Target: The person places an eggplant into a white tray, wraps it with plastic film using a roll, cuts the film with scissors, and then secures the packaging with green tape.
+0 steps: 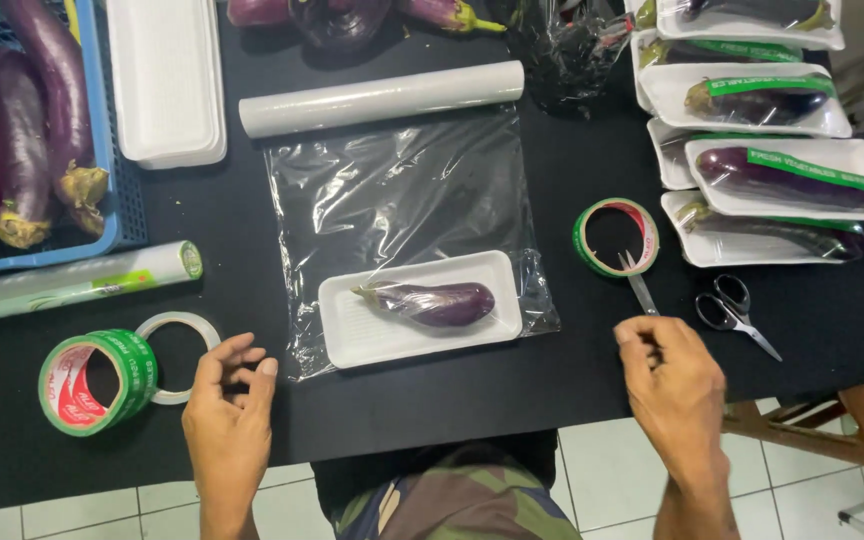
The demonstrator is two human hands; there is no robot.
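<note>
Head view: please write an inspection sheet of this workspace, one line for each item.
Surface: black table, fully in use.
Job's things: one eggplant lies in a white foam tray on a sheet of cling film pulled from its roll.
Clutter: green tape rolls, a second green tape roll, scissors, a blue crate of eggplants, empty trays, wrapped trays at the right edge.
Grippers: left hand empty, beside the tape rolls; right hand on a second pair of scissors.
Cables: nothing seen.
Surroundings: white tiled floor, wooden frame at the right.
</note>
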